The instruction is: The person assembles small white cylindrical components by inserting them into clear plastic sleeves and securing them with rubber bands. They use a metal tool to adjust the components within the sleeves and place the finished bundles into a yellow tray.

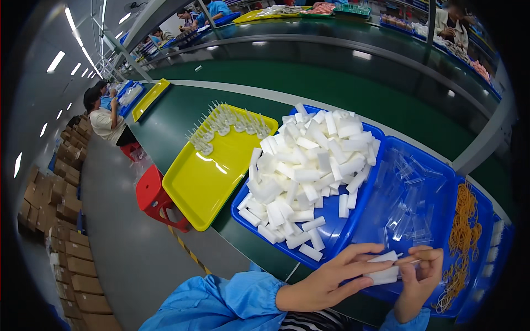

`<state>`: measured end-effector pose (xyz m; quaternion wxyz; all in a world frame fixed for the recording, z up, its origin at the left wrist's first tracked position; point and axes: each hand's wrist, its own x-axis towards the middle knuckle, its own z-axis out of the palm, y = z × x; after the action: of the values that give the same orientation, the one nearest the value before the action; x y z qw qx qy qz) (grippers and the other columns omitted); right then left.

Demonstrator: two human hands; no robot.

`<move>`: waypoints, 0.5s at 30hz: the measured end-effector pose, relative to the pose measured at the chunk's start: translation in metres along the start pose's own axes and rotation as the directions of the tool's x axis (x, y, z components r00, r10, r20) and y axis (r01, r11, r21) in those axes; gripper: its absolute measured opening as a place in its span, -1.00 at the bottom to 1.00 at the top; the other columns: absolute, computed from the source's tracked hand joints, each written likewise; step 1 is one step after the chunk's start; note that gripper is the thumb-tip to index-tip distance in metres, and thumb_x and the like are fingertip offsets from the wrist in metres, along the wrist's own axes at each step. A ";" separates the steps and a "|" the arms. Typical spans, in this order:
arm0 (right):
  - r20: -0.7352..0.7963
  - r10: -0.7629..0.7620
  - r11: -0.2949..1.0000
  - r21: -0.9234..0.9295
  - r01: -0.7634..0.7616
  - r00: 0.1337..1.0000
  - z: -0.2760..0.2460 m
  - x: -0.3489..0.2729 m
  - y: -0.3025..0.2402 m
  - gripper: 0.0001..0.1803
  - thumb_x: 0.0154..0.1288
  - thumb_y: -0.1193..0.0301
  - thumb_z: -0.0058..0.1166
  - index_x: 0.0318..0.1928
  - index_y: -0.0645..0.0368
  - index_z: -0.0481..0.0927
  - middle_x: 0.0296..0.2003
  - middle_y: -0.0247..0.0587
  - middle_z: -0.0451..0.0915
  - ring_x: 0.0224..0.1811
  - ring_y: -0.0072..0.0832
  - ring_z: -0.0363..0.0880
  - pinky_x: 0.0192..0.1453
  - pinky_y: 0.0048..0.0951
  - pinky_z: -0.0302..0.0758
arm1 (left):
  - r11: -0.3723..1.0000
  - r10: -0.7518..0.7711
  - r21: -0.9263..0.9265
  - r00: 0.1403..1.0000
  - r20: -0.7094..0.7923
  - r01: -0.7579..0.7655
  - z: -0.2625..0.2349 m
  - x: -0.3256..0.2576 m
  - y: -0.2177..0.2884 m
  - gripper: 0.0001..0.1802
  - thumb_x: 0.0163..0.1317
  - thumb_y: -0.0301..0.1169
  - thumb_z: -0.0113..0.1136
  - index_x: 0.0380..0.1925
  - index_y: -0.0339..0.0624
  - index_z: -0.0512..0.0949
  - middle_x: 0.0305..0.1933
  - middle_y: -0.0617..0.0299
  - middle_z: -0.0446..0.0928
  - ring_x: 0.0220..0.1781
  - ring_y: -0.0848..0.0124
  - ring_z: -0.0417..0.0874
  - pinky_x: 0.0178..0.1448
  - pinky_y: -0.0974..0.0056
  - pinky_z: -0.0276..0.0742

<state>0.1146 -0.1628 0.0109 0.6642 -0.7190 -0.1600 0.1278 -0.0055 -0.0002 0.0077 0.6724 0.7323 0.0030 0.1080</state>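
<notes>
Pinching white foam block (385, 269), left hand (326, 281) and right hand (417, 281) grip opposite ends

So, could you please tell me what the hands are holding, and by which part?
Both hands pinch a small white foam block: left hand at its left end, right hand at its right end.

fingers (361, 265) pinching white foam block (385, 271), blue tray (331, 226)

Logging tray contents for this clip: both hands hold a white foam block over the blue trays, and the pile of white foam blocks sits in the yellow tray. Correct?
Not quite. The head view shows the pile of white foam blocks in a blue tray, not the yellow tray, which holds small clear pieces. The left hand and right hand do hold a white foam block.
</notes>
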 end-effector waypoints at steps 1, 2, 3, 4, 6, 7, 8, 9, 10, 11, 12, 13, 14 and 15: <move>-0.028 0.001 1.000 0.026 0.000 1.000 -0.001 0.001 -0.002 -0.60 0.11 0.43 0.30 -0.15 0.22 0.35 -0.11 -0.11 0.44 -0.28 -0.55 0.57 -0.02 -0.54 0.43 | 0.997 -0.013 -0.071 1.000 -0.007 0.012 -0.001 -0.001 -0.001 -0.64 0.35 -0.60 0.15 0.14 -0.26 0.52 0.32 0.00 0.25 0.39 0.12 0.42 0.37 0.17 0.44; -0.013 0.014 0.999 0.039 -0.014 1.000 -0.001 0.000 -0.003 -0.58 0.11 0.39 0.32 -0.15 0.22 0.34 -0.11 -0.11 0.43 -0.27 -0.54 0.57 0.02 -0.51 0.42 | 0.972 -0.069 -0.228 0.995 -0.070 0.052 0.000 -0.005 -0.004 -0.67 0.32 -0.62 0.17 0.09 -0.27 0.53 0.27 0.03 0.26 0.38 0.11 0.43 0.37 0.15 0.45; 0.001 0.031 0.998 0.050 -0.031 1.000 -0.003 -0.002 -0.004 -0.55 0.10 0.35 0.34 -0.15 0.22 0.34 -0.10 -0.11 0.43 -0.26 -0.53 0.57 0.06 -0.48 0.41 | 0.920 -0.137 -0.384 0.983 -0.121 0.081 0.005 -0.010 -0.007 -0.70 0.30 -0.65 0.19 0.03 -0.27 0.55 0.23 0.05 0.27 0.38 0.10 0.43 0.38 0.13 0.45; 0.014 0.048 0.997 0.061 -0.049 0.999 -0.004 -0.004 -0.004 -0.53 0.10 0.31 0.36 -0.15 0.21 0.34 -0.09 -0.11 0.43 -0.26 -0.52 0.57 0.10 -0.45 0.39 | 0.842 -0.211 -0.530 0.965 -0.158 0.098 0.009 -0.012 -0.009 -0.73 0.27 -0.67 0.21 -0.02 -0.27 0.57 0.18 0.07 0.28 0.38 0.08 0.43 0.38 0.12 0.45; 0.057 -0.049 0.999 -0.004 0.049 0.997 -0.003 -0.011 0.004 -0.48 0.07 0.24 0.41 -0.16 0.21 0.34 -0.06 -0.09 0.43 -0.14 -0.46 0.55 0.25 -0.34 0.32 | 0.913 -0.067 -0.406 0.977 -0.203 -0.022 0.011 -0.012 -0.014 -0.74 0.17 -0.67 0.32 -0.14 -0.28 0.56 0.07 0.10 0.36 0.28 0.10 0.50 0.33 0.10 0.48; 0.077 -0.092 0.995 -0.038 0.095 0.993 0.000 -0.014 0.007 -0.45 0.05 0.21 0.43 -0.16 0.21 0.35 -0.05 -0.08 0.44 -0.09 -0.44 0.55 0.32 -0.29 0.29 | 0.954 0.015 -0.290 0.978 -0.209 -0.076 0.013 -0.013 -0.020 -0.71 0.15 -0.63 0.36 -0.12 -0.27 0.56 0.05 0.10 0.40 0.22 0.16 0.53 0.29 0.13 0.49; 0.033 -0.095 0.995 -0.014 0.095 0.995 0.009 -0.019 0.008 -0.40 0.01 0.14 0.47 -0.17 0.20 0.37 0.01 -0.05 0.45 0.11 -0.37 0.46 0.50 -0.15 0.07 | 0.976 0.097 -0.170 0.975 -0.202 -0.133 0.013 -0.012 -0.024 -0.68 0.14 -0.59 0.40 -0.11 -0.25 0.56 0.03 0.10 0.44 0.16 0.22 0.55 0.24 0.17 0.51; 0.073 -0.078 0.997 -0.024 0.080 0.994 0.006 -0.017 0.008 -0.41 -0.01 0.16 0.49 -0.19 0.21 0.39 0.03 -0.03 0.45 0.16 -0.36 0.44 0.53 -0.12 0.03 | 0.979 0.105 -0.149 0.969 -0.223 -0.141 0.014 -0.010 -0.028 -0.66 0.11 -0.58 0.43 -0.11 -0.25 0.56 0.00 0.11 0.46 0.16 0.22 0.56 0.24 0.17 0.50; 0.098 -0.045 0.998 -0.049 0.050 0.994 -0.001 -0.019 0.007 -0.42 -0.03 0.17 0.50 -0.21 0.22 0.40 0.05 -0.01 0.45 0.20 -0.35 0.41 0.55 -0.08 -0.02 | 0.979 0.103 -0.148 0.967 -0.233 -0.140 0.017 -0.011 -0.032 -0.64 0.09 -0.56 0.45 -0.11 -0.24 0.56 -0.04 0.12 0.48 0.16 0.23 0.56 0.24 0.17 0.50; 0.138 -0.156 0.985 -0.058 0.165 0.978 0.001 -0.012 0.008 -0.54 -0.06 0.31 0.51 -0.24 0.21 0.50 0.00 -0.05 0.51 0.13 -0.33 0.48 0.51 -0.04 0.05 | 0.981 0.122 -0.116 0.961 -0.249 -0.155 0.014 -0.010 -0.032 -0.61 0.07 -0.57 0.47 -0.10 -0.24 0.55 0.04 0.10 0.47 0.17 0.22 0.56 0.24 0.20 0.52; 0.178 -0.249 0.960 -0.087 0.267 0.952 0.001 -0.005 0.008 -0.63 -0.09 0.44 0.52 -0.27 0.20 0.59 -0.06 -0.09 0.58 0.06 -0.32 0.54 0.47 0.00 0.12 | 0.984 0.084 -0.136 0.971 -0.222 -0.116 0.012 -0.012 -0.031 -0.53 0.03 -0.73 0.42 -0.04 -0.33 0.49 0.08 -0.02 0.40 0.26 0.08 0.53 0.38 0.00 0.46; 0.194 -0.181 0.979 -0.054 0.195 0.964 0.000 -0.004 0.005 -0.62 -0.09 0.41 0.53 -0.26 0.19 0.60 -0.06 -0.12 0.59 0.12 -0.30 0.53 0.48 0.02 0.10 | 0.980 0.063 -0.174 0.975 -0.215 -0.101 0.013 -0.011 -0.029 -0.51 0.05 -0.72 0.40 0.00 -0.34 0.46 0.15 -0.05 0.36 0.29 0.06 0.50 0.38 0.01 0.46; 0.220 -0.122 0.992 -0.010 0.128 0.968 0.002 -0.001 0.002 -0.60 -0.09 0.38 0.54 -0.25 0.19 0.61 -0.05 -0.15 0.61 0.17 -0.29 0.52 0.49 0.04 0.07 | 0.976 0.045 -0.199 0.975 -0.219 -0.090 0.012 -0.011 -0.025 -0.49 0.08 -0.71 0.39 0.03 -0.34 0.43 0.22 -0.07 0.32 0.32 0.04 0.48 0.38 0.01 0.45; 0.253 -0.179 0.972 -0.103 0.210 0.951 -0.004 0.002 0.000 -0.58 -0.09 0.36 0.55 -0.23 0.18 0.61 -0.08 -0.19 0.62 0.19 -0.30 0.51 0.49 0.04 0.07 | 0.979 0.057 -0.184 0.984 -0.168 -0.088 0.008 -0.008 -0.024 -0.50 0.11 -0.68 0.38 0.05 -0.35 0.42 0.27 -0.08 0.28 0.34 0.03 0.45 0.38 0.01 0.45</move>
<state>0.1180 -0.1662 0.0112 0.6014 -0.7200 -0.3178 0.1376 -0.0086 -0.0074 -0.0174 0.7325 0.6530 0.0206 0.1913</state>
